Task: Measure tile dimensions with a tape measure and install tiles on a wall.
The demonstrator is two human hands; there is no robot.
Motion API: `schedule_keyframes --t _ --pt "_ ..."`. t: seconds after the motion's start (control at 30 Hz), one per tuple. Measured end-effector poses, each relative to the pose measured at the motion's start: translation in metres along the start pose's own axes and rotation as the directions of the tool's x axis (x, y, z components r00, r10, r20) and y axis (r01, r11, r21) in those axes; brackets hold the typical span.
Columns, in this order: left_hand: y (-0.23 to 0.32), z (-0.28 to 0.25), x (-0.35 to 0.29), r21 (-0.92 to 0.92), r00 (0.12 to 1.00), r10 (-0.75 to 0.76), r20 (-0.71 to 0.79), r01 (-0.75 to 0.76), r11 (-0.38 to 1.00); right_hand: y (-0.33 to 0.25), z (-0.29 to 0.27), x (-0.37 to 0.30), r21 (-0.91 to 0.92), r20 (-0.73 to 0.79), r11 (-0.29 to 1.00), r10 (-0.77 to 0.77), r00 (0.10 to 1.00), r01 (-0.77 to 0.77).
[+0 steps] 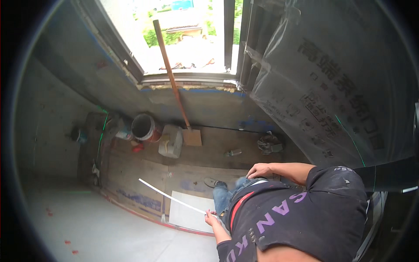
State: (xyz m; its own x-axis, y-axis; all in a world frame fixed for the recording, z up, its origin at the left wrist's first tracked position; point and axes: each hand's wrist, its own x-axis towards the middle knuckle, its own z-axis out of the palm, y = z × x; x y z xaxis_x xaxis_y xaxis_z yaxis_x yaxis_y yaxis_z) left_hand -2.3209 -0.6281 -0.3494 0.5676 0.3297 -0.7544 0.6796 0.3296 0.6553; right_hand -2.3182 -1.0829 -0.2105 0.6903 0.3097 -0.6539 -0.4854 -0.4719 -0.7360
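My left hand point(212, 217) is closed around one end of a long thin white strip point(172, 198). The strip runs up and to the left above a white tile point(188, 213) lying on the rough floor. My right hand point(259, 170) rests at my waist on the top of my jeans and holds nothing, with its fingers loosely spread. My black shirt and one jeans leg fill the lower right. My shoe point(214, 182) stands on the bare floor beside the tile.
A shovel with a wooden handle point(171, 78) leans on the wall under the window. A red bucket point(144, 127) and a white canister point(171, 141) stand by it. A plastic-wrapped panel point(331, 83) stands on the right. Pale laid tiles point(87, 218) lie at lower left.
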Motion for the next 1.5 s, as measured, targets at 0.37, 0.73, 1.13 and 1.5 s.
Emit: schedule_keyframes --t 0.37,0.73,1.13,1.5 --pt "0.211 0.083 0.143 0.259 0.990 -0.001 0.140 -0.035 0.965 -0.135 -0.093 0.109 -0.003 -0.373 1.000 -0.018 0.927 0.018" --pt "0.295 0.172 0.149 0.538 0.994 0.105 0.036 -0.108 0.836 -0.033 -0.191 0.277 0.557 -0.056 0.640 0.664 0.745 -0.529" --pt "0.294 0.272 0.132 0.672 0.997 0.008 0.081 -0.061 0.738 -0.140 -0.326 0.374 0.108 0.074 0.909 0.397 0.915 -0.403" --pt "0.371 0.338 0.121 0.513 0.992 0.113 -0.048 -0.073 0.855 -0.254 -0.615 0.345 -0.184 -0.859 0.982 -0.176 0.480 0.030"
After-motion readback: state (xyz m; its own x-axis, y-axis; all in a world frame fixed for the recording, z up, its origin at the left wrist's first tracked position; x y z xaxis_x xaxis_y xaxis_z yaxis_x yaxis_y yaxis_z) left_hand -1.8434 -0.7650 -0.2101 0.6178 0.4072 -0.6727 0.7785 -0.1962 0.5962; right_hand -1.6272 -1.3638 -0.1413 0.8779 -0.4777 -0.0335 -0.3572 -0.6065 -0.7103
